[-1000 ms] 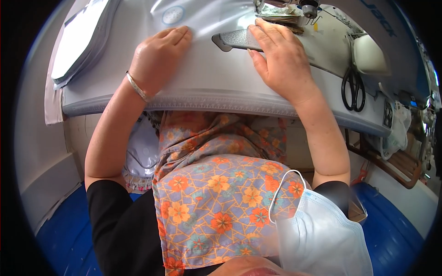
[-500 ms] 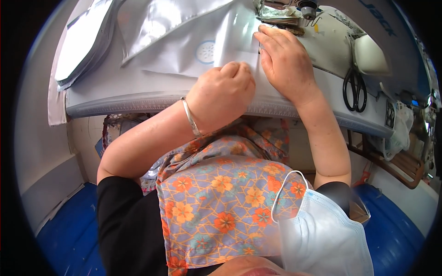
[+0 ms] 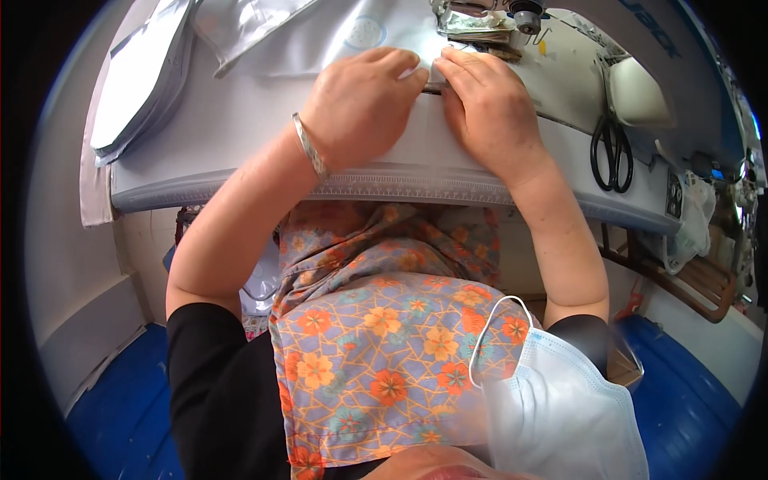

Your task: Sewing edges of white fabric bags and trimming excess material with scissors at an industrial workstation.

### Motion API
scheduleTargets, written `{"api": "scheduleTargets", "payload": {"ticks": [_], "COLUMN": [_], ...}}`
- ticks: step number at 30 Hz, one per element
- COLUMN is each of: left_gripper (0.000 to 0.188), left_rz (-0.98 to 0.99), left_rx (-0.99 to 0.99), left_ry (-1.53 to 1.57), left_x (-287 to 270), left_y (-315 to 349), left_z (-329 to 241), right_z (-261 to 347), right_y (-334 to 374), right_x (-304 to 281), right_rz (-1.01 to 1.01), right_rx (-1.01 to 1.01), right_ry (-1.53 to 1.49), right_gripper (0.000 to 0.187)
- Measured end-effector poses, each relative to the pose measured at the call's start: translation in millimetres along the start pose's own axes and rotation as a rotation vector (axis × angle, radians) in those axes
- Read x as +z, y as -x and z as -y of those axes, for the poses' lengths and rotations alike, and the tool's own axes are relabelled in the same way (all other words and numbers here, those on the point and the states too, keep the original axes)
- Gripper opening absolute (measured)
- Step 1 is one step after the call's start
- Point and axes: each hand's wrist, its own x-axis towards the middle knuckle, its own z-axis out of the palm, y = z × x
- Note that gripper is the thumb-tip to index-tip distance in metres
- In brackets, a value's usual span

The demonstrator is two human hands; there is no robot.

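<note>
A translucent white plastic sheet (image 3: 320,46) with a round blue-ringed patch lies across the sewing table, reaching toward the sewing machine's needle area (image 3: 524,20). My left hand (image 3: 364,100), with a bangle at the wrist, is closed, thumb and forefinger pinched on the sheet's near edge. Close beside it, my right hand (image 3: 492,108) has its fingers together and bent down on the sheet's right edge, just in front of the machine; its thumb is mostly hidden. A short dark strip shows between the two hands.
Black-handled scissors (image 3: 612,156) lie on the right of the table. A stack of cut white pieces (image 3: 144,80) is at the left. A ruler strip (image 3: 416,186) runs along the front edge. A face mask (image 3: 564,408) hangs below, by my floral apron (image 3: 384,352).
My left hand has moved up and left, and the sheet has shifted away toward the far side. My right hand has moved slightly left, its fingers more bent.
</note>
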Motion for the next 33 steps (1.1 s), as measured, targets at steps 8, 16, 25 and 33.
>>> {"api": "scheduleTargets", "payload": {"ticks": [8,16,25,33], "left_gripper": [0.028,0.021,0.013,0.012], "left_rz": [0.096,0.154,0.18,0.219], "left_rx": [-0.101,-0.086,-0.028,-0.027], "left_ry": [-0.265,-0.583,-0.633,-0.582], "left_x": [-22.4,-40.8,-50.6,-63.3], "left_y": [15.0,49.0,63.0,76.0], "left_z": [87.4,132.7,100.9,62.2], "right_z": [2.0,1.3,0.3,-1.3], "right_y": [-0.6,1.3,2.8,4.0], "right_x": [-2.0,-2.7,-3.4,0.1], "right_rz": [0.071,0.092,0.074,0.057], "right_rx": [0.015,0.025,0.032,0.025], "right_ry": [-0.006,0.001,-0.001,-0.003], "right_gripper": [0.04,0.042,0.042,0.04]}}
